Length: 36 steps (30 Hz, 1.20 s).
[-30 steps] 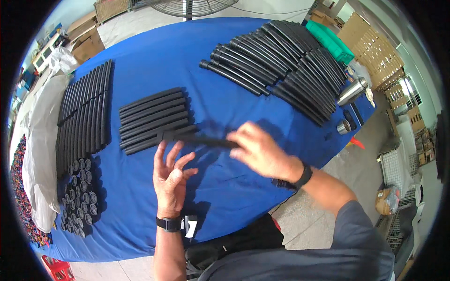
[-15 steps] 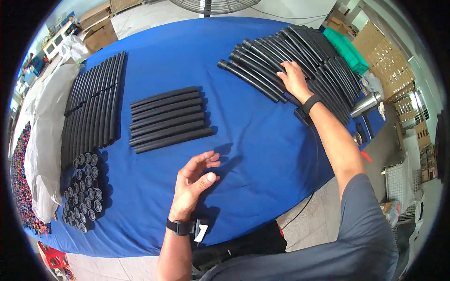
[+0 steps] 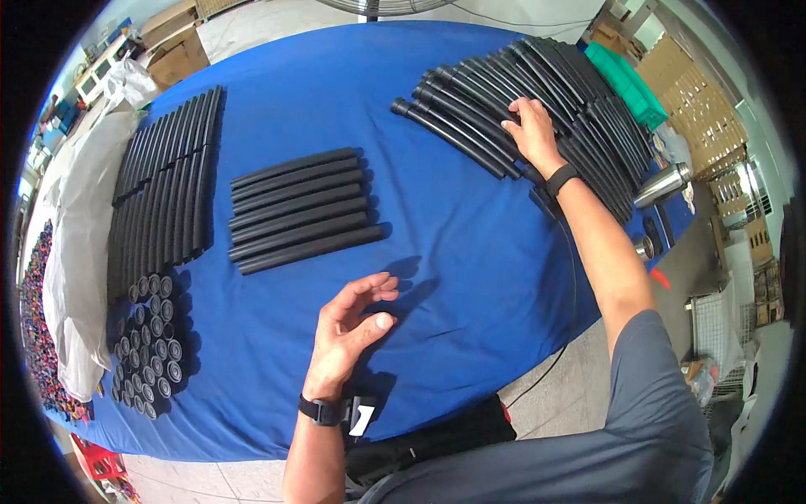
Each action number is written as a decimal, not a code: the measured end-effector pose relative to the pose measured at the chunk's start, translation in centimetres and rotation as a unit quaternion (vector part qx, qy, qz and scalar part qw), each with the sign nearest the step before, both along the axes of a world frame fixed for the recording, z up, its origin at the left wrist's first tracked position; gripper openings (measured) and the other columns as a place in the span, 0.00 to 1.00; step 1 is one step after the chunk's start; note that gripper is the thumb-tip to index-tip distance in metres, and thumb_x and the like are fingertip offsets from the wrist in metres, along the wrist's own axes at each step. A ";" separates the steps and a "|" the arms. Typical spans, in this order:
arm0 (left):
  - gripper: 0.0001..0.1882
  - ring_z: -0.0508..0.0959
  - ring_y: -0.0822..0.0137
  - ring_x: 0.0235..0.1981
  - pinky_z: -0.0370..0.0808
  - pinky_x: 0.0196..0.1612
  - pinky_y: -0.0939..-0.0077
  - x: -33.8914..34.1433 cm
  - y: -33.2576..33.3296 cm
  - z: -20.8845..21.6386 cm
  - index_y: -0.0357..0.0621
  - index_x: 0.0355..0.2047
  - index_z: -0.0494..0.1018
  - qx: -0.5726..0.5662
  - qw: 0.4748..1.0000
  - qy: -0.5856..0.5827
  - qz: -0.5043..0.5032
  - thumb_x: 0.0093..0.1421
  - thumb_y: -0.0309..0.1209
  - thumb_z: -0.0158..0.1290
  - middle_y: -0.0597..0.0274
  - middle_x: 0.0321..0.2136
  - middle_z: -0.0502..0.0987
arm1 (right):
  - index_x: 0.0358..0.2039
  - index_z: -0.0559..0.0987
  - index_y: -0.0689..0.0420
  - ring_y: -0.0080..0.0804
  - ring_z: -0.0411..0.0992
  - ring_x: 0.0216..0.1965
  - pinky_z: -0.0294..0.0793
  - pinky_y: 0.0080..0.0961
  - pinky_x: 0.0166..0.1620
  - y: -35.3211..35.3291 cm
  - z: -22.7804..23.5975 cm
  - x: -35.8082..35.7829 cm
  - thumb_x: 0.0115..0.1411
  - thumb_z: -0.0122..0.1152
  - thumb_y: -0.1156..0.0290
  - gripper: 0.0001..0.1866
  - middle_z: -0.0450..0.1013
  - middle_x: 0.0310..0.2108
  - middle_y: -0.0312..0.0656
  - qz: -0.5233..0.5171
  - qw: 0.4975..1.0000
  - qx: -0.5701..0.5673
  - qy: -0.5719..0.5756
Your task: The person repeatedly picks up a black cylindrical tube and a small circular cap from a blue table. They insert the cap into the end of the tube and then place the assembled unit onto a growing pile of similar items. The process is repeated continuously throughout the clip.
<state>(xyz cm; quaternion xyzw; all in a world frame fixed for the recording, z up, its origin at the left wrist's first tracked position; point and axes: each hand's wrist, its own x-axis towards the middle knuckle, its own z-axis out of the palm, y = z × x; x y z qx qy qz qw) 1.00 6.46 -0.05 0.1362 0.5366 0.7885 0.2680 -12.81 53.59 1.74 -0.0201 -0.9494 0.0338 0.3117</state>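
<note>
My left hand is over the blue cloth near the front, fingers curved and thumb apart, with nothing in it. Its shadow falls on the cloth to its right. Just beyond it lies a row of several plain black tubes, side by side. On the right, my right hand rests on a fanned pile of black tubes with wider capped ends. Its thumb and forefinger are apart, and the other fingers are partly hidden; I see no tube lifted in it.
At left lie more black tubes, a cluster of round black caps and a white plastic sheet. A green crate and a metal flask stand beyond the right pile. A fan is at the back.
My right hand has shifted slightly right and away from me over the pile, its fingers more bent. The left hand keeps nearly the same place and shape.
</note>
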 end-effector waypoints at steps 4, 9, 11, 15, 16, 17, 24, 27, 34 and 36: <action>0.34 0.77 0.57 0.57 0.79 0.53 0.61 0.0 -0.2 0.0 0.36 0.62 0.70 0.004 1.000 0.003 0.000 0.60 0.38 0.66 0.46 0.58 0.76 | 0.44 0.77 0.57 0.54 0.74 0.46 0.73 0.47 0.50 0.4 0.3 -0.1 0.53 0.75 0.70 0.20 0.76 0.41 0.50 -0.010 1.000 0.016 0.002; 0.27 0.77 0.60 0.57 0.78 0.56 0.62 -0.1 0.3 -0.5 0.36 0.62 0.71 0.000 1.000 -0.003 -0.014 0.63 0.28 0.62 0.49 0.58 0.76 | 0.43 0.79 0.61 0.49 0.76 0.45 0.74 0.43 0.49 0.4 1.3 1.3 0.56 0.73 0.67 0.18 0.78 0.38 0.49 0.017 0.997 -0.037 0.067; 0.26 0.77 0.61 0.57 0.78 0.56 0.63 -0.2 0.0 -0.7 0.36 0.62 0.71 -0.005 1.000 -0.008 -0.012 0.65 0.28 0.61 0.50 0.58 0.76 | 0.43 0.79 0.61 0.36 0.77 0.42 0.75 0.34 0.47 -3.0 1.3 2.3 0.62 0.69 0.67 0.13 0.78 0.36 0.43 0.020 0.955 -0.289 0.064; 0.23 0.78 0.61 0.55 0.79 0.55 0.64 0.1 -0.3 -0.7 0.36 0.61 0.71 -0.004 1.000 -0.026 -0.004 0.67 0.29 0.59 0.50 0.57 0.77 | 0.43 0.80 0.56 0.22 0.75 0.35 0.74 0.24 0.41 -11.6 1.9 9.2 0.67 0.63 0.66 0.08 0.77 0.35 0.33 0.192 0.655 -0.729 -0.043; 0.22 0.79 0.62 0.54 0.79 0.55 0.65 0.1 -0.5 -0.6 0.35 0.60 0.72 -0.007 1.000 -0.025 -0.001 0.68 0.31 0.59 0.50 0.56 0.78 | 0.43 0.81 0.55 0.23 0.75 0.34 0.74 0.25 0.41 -14.4 1.5 11.0 0.67 0.63 0.66 0.08 0.77 0.34 0.33 0.172 0.594 -0.784 -0.051; 0.22 0.79 0.62 0.53 0.79 0.54 0.65 0.2 -0.7 -0.7 0.35 0.59 0.73 -0.009 1.000 -0.023 0.000 0.68 0.31 0.59 0.50 0.55 0.78 | 0.43 0.81 0.55 0.24 0.74 0.33 0.74 0.25 0.40 -17.2 0.9 12.6 0.68 0.63 0.66 0.08 0.77 0.33 0.34 0.149 0.529 -0.833 -0.058; 0.18 0.80 0.64 0.51 0.79 0.52 0.68 0.2 -0.4 -0.5 0.35 0.55 0.76 -0.040 0.999 0.003 0.002 0.69 0.32 0.58 0.53 0.50 0.81 | 0.43 0.81 0.56 0.25 0.71 0.30 0.72 0.26 0.39 -21.9 -4.3 14.4 0.68 0.63 0.66 0.09 0.75 0.30 0.32 0.209 0.271 -0.934 -0.105; 0.16 0.81 0.68 0.49 0.80 0.51 0.71 -0.3 -1.9 1.2 0.36 0.54 0.78 -0.155 0.983 0.095 0.023 0.69 0.31 0.58 0.58 0.48 0.82 | 0.44 0.81 0.57 0.25 0.70 0.30 0.72 0.26 0.39 -20.8 -4.9 13.8 0.68 0.62 0.67 0.09 0.74 0.30 0.32 0.253 0.263 -0.925 -0.108; 0.33 0.61 0.40 0.70 0.62 0.70 0.53 -3.8 -2.8 2.6 0.36 0.63 0.69 -0.456 0.753 0.470 0.068 0.61 0.38 0.63 0.38 0.67 0.64 | 0.51 0.79 0.62 0.40 0.77 0.51 0.75 0.37 0.59 -19.8 -4.5 12.2 0.67 0.61 0.72 0.13 0.79 0.47 0.48 0.256 0.313 -0.910 -0.090; 0.33 0.62 0.41 0.70 0.62 0.70 0.53 -4.2 -2.9 1.9 0.36 0.63 0.69 -0.489 0.709 0.503 0.072 0.61 0.38 0.64 0.40 0.67 0.65 | 0.50 0.79 0.63 0.42 0.76 0.54 0.74 0.39 0.61 -18.3 -4.5 10.4 0.67 0.61 0.73 0.13 0.78 0.48 0.49 0.268 0.287 -0.917 -0.076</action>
